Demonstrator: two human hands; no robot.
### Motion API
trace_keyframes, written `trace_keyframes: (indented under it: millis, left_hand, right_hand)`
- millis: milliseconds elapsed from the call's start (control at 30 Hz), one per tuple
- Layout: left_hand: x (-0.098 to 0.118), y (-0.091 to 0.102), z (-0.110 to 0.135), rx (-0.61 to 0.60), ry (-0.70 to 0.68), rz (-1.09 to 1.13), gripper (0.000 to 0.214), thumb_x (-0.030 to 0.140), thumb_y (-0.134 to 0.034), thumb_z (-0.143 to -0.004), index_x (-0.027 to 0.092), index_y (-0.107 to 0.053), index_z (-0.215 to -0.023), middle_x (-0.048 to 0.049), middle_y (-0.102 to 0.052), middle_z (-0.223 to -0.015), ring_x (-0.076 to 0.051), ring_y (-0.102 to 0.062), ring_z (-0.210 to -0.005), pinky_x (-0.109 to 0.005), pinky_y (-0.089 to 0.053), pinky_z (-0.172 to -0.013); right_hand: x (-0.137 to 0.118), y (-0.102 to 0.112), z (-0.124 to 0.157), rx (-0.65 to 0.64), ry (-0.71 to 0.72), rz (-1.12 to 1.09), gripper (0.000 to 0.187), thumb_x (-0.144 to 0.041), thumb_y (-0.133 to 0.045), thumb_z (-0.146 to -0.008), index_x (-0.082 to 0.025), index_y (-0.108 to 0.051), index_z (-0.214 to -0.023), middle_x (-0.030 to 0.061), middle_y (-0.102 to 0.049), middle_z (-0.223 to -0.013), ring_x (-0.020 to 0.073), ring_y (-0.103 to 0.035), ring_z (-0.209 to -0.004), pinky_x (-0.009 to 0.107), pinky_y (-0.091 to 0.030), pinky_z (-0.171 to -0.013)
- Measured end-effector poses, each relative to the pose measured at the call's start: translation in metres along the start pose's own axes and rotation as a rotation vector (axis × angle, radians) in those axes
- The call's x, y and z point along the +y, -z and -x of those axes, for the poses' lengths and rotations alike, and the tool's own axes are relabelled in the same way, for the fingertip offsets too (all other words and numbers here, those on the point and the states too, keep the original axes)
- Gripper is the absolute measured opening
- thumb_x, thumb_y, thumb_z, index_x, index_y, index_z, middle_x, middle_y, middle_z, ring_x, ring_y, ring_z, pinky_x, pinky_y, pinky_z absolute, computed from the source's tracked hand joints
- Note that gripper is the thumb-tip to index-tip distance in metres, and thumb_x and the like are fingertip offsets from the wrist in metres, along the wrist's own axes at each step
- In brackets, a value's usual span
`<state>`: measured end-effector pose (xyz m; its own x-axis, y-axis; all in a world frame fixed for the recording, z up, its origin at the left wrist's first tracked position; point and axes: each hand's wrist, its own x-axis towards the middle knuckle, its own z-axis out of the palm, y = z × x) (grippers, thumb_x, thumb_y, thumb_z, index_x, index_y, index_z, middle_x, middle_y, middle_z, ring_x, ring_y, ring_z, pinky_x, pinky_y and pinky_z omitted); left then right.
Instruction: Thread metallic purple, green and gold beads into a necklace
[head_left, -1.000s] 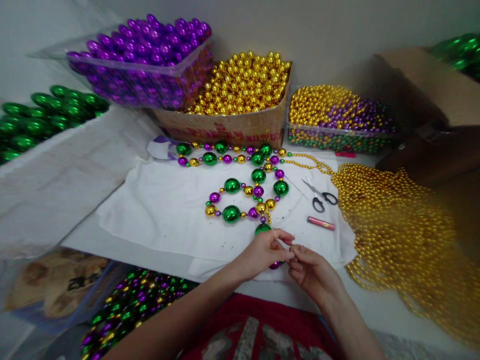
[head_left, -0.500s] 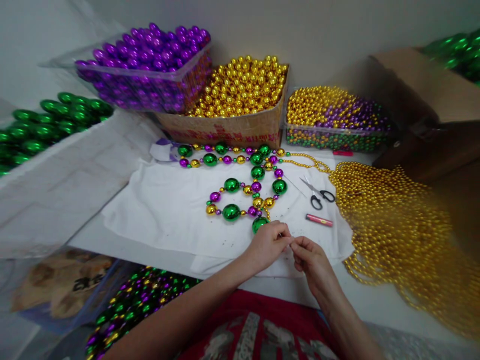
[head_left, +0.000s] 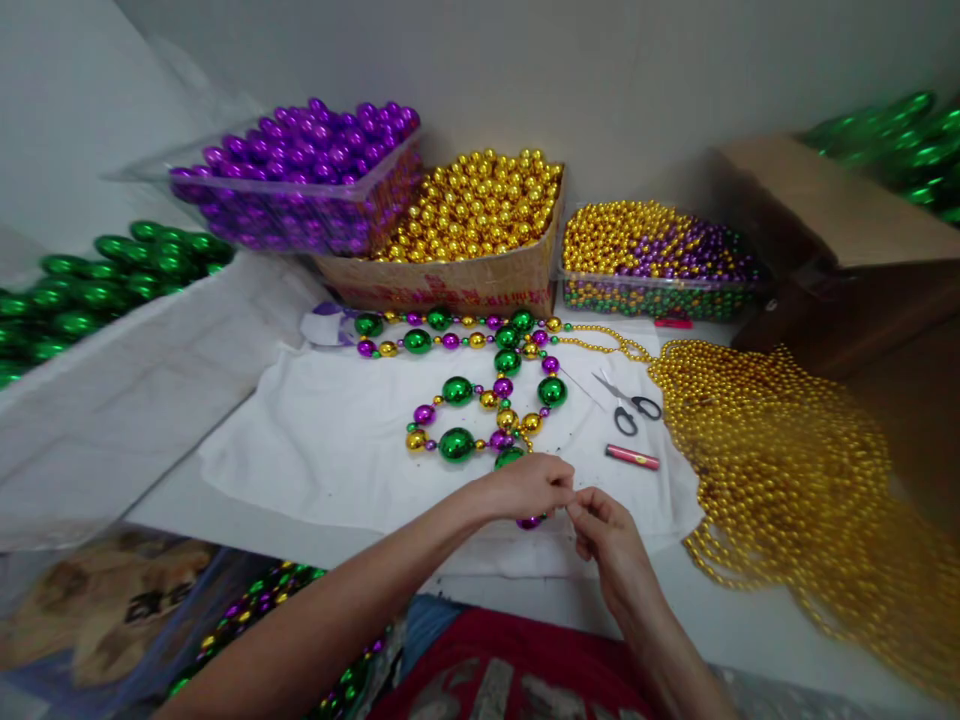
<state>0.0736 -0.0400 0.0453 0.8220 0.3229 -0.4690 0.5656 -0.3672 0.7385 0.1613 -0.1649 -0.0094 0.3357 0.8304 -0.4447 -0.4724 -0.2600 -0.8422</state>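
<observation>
My left hand and my right hand meet fingertip to fingertip above the front of the white cloth. Both are closed in a pinch; whatever is between the fingers is too small to make out. A strand of large green, purple and gold beads lies looped on the cloth and runs under my left hand. One purple bead shows just below that hand. Right of the strand lie black-handled scissors, slightly open, and a red lighter-like stick.
Along the back stand a clear bin of purple beads, a carton of gold beads and a bin of small mixed beads. Gold bead strands heap at right beside a brown box. Green beads fill a box at left.
The view has tipped upward, so the table items sit lower in it. My hands stay pinched together, and the purple bead below my left hand now shows.
</observation>
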Motion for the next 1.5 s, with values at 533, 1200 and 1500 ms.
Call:
trace_keyframes:
  millis: [533, 1200, 1500]
  left_hand:
    - [-0.022, 0.020, 0.009, -0.285, 0.039, 0.773, 0.024, 0.035, -0.074, -0.067, 0.014, -0.063, -0.071, 0.0016, -0.062, -0.058, -0.010, -0.055, -0.056, -0.022, -0.041, -0.058]
    - [-0.018, 0.007, 0.012, 0.018, 0.082, 1.090, 0.025, 0.026, -0.077, -0.057, 0.013, -0.056, -0.059, 0.0003, -0.059, -0.054, -0.009, -0.052, -0.053, -0.023, -0.036, -0.056]
    - [-0.016, 0.008, 0.013, 0.109, -0.065, 0.963, 0.027, 0.029, -0.074, -0.063, 0.014, -0.051, -0.062, 0.0016, -0.060, -0.058, -0.009, -0.053, -0.057, -0.024, -0.037, -0.059]
  right_hand:
    - [-0.017, -0.005, 0.002, -0.029, 0.185, 0.254, 0.027, -0.043, -0.064, -0.074, -0.018, -0.056, -0.069, -0.0045, -0.046, -0.054, 0.0084, -0.036, -0.046, 0.023, -0.026, -0.043]
    - [-0.023, -0.008, 0.015, 0.003, 0.324, 0.372, 0.018, -0.033, -0.067, -0.076, -0.020, -0.063, -0.064, 0.0006, -0.053, -0.066, 0.0124, -0.047, -0.062, 0.026, -0.033, -0.057]
    - [-0.019, 0.000, -0.009, -0.021, 0.169, 0.141, 0.022, -0.039, -0.071, -0.068, -0.020, -0.069, -0.079, 0.0039, -0.060, -0.087, 0.0110, -0.045, -0.059, 0.024, -0.032, -0.046]
